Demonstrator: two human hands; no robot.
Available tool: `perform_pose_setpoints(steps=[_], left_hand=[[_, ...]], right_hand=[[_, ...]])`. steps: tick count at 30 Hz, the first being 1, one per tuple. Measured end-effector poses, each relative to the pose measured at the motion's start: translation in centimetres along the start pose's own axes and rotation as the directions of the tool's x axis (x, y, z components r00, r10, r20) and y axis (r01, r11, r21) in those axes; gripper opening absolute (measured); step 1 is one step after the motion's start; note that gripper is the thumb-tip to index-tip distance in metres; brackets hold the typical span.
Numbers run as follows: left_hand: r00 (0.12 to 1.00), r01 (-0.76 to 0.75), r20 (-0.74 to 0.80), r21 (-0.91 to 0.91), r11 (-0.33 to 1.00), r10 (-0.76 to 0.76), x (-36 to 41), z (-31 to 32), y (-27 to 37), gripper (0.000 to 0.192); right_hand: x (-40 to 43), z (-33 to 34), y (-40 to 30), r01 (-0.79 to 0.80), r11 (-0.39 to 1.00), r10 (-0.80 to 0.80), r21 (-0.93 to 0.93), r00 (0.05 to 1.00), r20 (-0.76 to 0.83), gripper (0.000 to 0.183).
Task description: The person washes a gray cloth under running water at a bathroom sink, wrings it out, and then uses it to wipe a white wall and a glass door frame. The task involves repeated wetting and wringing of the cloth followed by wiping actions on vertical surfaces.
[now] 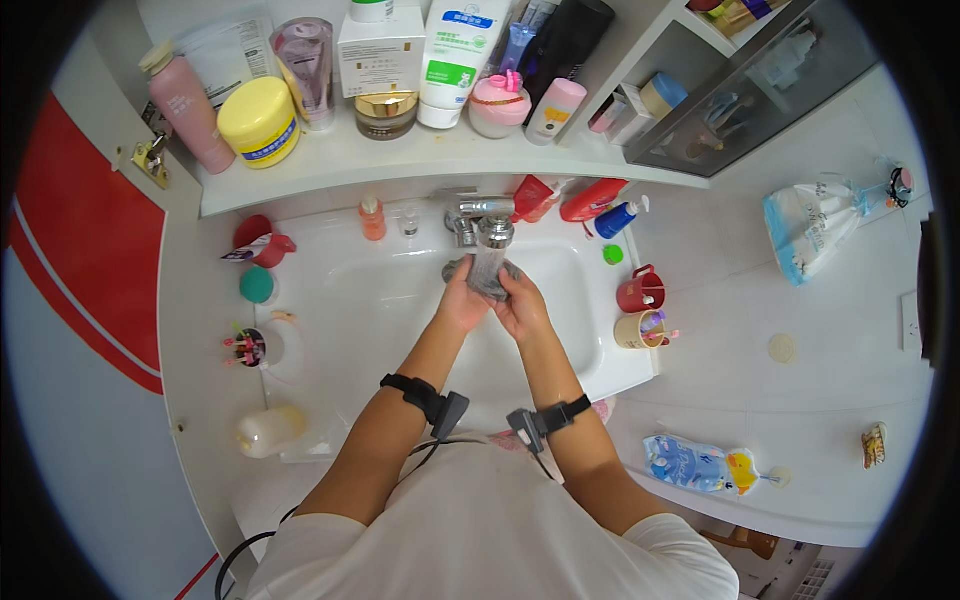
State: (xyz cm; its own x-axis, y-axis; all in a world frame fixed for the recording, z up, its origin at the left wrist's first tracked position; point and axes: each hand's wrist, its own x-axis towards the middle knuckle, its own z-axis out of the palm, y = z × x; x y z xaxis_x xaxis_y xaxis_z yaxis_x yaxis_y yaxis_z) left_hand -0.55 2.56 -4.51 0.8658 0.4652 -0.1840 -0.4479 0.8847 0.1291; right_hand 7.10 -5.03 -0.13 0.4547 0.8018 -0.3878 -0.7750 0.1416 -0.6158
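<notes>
My left hand [461, 304] and my right hand [523, 304] are close together over the white sink basin [390, 330]. Between them they hold a wet grey cloth [491, 281], bunched up, with part of it sticking out past the fingers of my left hand. Water runs onto the cloth from the chrome faucet [495, 229] directly above. The fingers are partly hidden by the cloth and the water.
An open cabinet shelf [420, 157] full of jars, tubes and bottles overhangs the sink. Bottles stand behind the faucet. A red mug [640, 291] and a beige cup [634, 330] sit on the right rim; a toothbrush cup [262, 348] and a pump bottle [271, 431] are at left.
</notes>
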Motion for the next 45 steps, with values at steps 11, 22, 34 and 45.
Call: perform_pose_setpoints(steps=[11, 22, 34, 45], left_hand=[[0.918, -0.073, -0.393, -0.314, 0.947, -0.059, 2.7, -5.9, -4.0, 0.019], [0.903, -0.085, -0.343, 0.445, 0.891, 0.258, 4.9, -4.3, -2.2, 0.021], [0.863, -0.096, 0.251, 0.934, -0.344, 0.439, 2.9, -3.8, -1.0, 0.03], [0.943, -0.202, 0.26, 0.944, -0.261, 0.209, 1.0, -0.7, 1.0, 0.012]], right_hand=[[-10.6, -5.0, -2.7, 0.029, 0.999, -0.026, 0.024, 0.994, -0.106, 0.029], [-12.8, -8.0, -1.9, 0.012, 0.993, 0.017, 0.121, 0.972, -0.236, 0.028], [-9.7, -8.3, 2.3, -0.049, 0.976, 0.097, 0.21, 0.97, -0.225, 0.028], [-1.8, -5.3, 1.4, -0.097, 0.995, 0.091, 0.002, 0.933, -0.349, 0.023]])
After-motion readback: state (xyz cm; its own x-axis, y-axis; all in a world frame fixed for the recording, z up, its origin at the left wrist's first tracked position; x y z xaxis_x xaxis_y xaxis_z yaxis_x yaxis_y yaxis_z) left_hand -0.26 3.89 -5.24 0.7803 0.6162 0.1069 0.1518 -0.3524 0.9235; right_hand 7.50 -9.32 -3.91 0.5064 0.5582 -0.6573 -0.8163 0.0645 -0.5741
